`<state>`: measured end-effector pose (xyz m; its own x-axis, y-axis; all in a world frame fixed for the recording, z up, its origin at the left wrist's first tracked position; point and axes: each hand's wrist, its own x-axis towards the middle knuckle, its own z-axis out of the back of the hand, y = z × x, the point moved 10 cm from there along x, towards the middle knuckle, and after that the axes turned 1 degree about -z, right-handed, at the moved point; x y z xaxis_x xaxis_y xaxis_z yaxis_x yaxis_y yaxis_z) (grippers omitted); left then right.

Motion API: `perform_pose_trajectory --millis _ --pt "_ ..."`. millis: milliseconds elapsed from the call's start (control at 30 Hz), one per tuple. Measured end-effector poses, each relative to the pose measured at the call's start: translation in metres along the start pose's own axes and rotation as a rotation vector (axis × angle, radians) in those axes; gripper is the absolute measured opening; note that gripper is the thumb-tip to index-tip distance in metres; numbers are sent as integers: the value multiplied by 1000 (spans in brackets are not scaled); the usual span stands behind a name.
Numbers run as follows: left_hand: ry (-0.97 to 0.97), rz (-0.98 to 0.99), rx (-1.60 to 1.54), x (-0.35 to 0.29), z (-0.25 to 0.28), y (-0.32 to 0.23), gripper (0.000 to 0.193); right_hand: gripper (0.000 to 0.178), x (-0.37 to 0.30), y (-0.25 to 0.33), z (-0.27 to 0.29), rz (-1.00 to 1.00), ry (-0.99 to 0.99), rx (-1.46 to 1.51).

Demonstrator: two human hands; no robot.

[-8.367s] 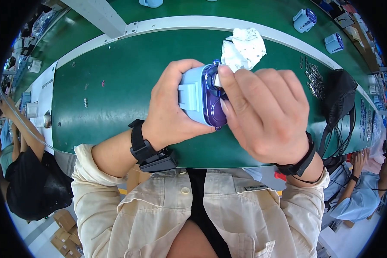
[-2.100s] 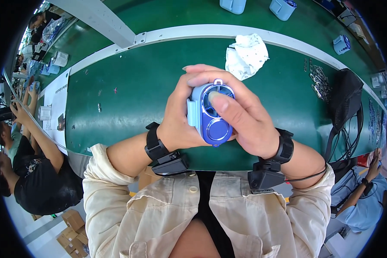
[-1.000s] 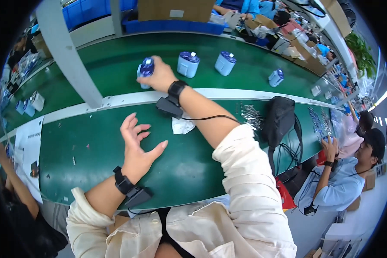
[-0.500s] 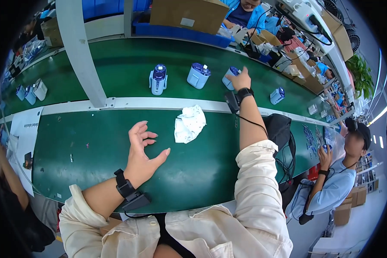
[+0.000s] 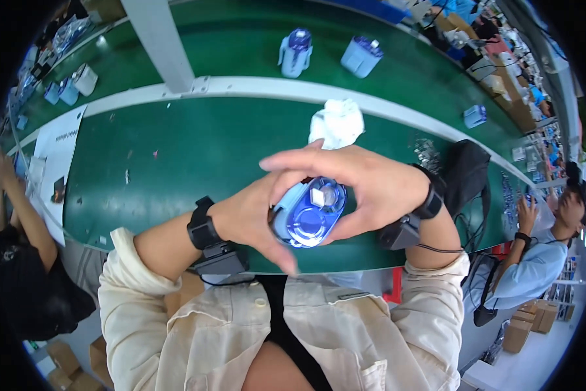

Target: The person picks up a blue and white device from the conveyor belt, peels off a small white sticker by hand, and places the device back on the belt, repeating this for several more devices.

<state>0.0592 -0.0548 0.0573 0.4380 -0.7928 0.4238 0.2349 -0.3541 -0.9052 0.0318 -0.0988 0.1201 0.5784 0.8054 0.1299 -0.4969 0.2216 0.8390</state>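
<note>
A small light-blue device (image 5: 309, 214) with a see-through dark-blue top is between my hands, low over the near part of the green table, its top facing up. My right hand (image 5: 377, 179) grips it from the right, with fingers arched over its far side and the thumb along its near right. Around its left side curves my left hand (image 5: 257, 205), the thumb reaching past the near end; some of its fingers are hidden behind the device and the other hand. Just beyond my hands lies a crumpled white cloth (image 5: 337, 124).
Past a white rail (image 5: 260, 86) with a post (image 5: 159, 45), similar devices (image 5: 296, 53) stand on the far green surface. A black bag (image 5: 465, 171) with cables lies right; a paper sheet (image 5: 55, 156) lies left. One person (image 5: 527, 267) is at right, another (image 5: 32, 274) at left.
My right hand has brought the device from beyond the rail back toward me. My left hand has moved right and closed around it. The view has shifted.
</note>
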Motion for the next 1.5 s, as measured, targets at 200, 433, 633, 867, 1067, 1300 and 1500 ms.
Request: perform_pose_trajectory --millis 200,433,633,867,1067,1300,1500 --pt "-307 107 231 -13 18 4 93 68 -15 30 20 112 -395 -435" --pt "-474 -23 651 -21 23 -21 78 33 -31 35 12 105 -711 -682" --pt "-431 12 503 -17 19 -12 80 15 -36 11 30 4 -719 -335" --pt "-370 22 354 -14 13 -4 84 12 -37 -6 32 -108 -646 -78" --pt "-391 30 343 -18 18 1 85 11 -39 11 30 36 -779 -400" --pt "-364 34 317 -15 16 -1 86 18 -41 -24 29 -53 -752 2" --pt "-183 100 279 -12 4 0 97 22 -36 -54 13 -117 -754 711"
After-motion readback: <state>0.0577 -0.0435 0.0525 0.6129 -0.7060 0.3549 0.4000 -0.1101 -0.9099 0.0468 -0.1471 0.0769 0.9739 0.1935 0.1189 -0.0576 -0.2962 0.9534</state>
